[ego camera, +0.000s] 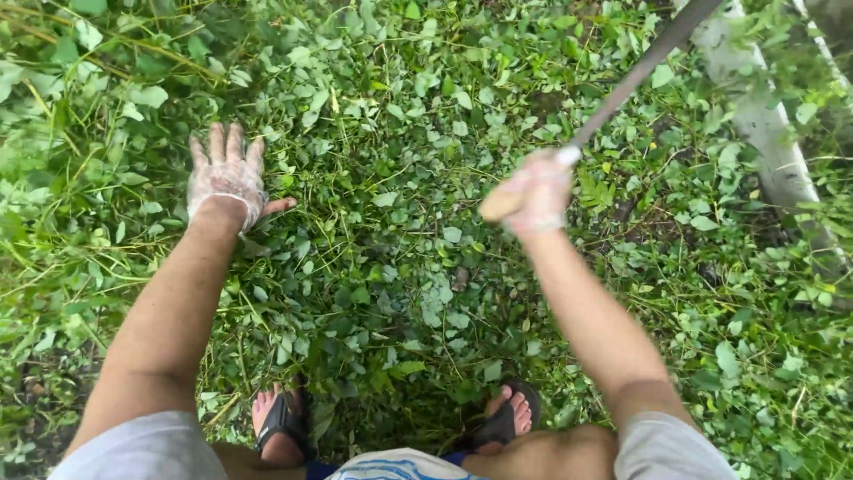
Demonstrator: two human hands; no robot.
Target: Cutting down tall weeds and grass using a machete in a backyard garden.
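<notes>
Seen from above, looking down at the feet. Dense mat of green weeds and cut stems [391, 222] across the whole ground, thick enough to hide the soil except for a dark patch at lower left. Pale concrete edging [764, 124] running along the upper right, partly overgrown. Long dark blade [640, 76] raised on a slant from centre right toward the top edge, well clear of the plants and blurred (likely mid-swing). Left hand [227, 178] in a thin, soiled fingerless glove, spread flat with fingers extended, gripping nothing, touching or just above the foliage at upper left, well apart from the blade, probably to stay out of its path. Right hand [538, 191], gloved likewise, clenched around the light wooden handle [502, 204], butt end protruding below the fist, held firmly as a swing would demand. Black sandals [502, 422] on bare feet at the bottom edge, planted apart amid the leaves, presumably for balance. Grey sleeves and a striped garment just visible at the lower border.
</notes>
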